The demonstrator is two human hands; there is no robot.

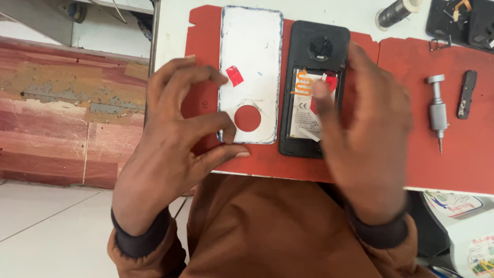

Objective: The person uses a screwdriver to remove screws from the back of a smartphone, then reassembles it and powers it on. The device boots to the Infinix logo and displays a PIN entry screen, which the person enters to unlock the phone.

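Note:
A black phone body [314, 41] lies open on a red mat [411, 62], its battery and an orange flex strip exposed. Beside it on the left lies the white back cover [252, 46], inside up, with a round camera hole and a small red sticker. My left hand [175, 134] hovers at the cover's lower left corner, fingers curled and apart, holding nothing. My right hand [370, 128] is over the phone's right side, a fingertip resting on the battery area near a red tab.
A small metal screwdriver [438, 110] and a dark narrow part [467, 94] lie on the mat to the right. A spool of wire [396, 11] and black parts [458, 20] sit at the far edge. The table's left edge drops to a tiled floor.

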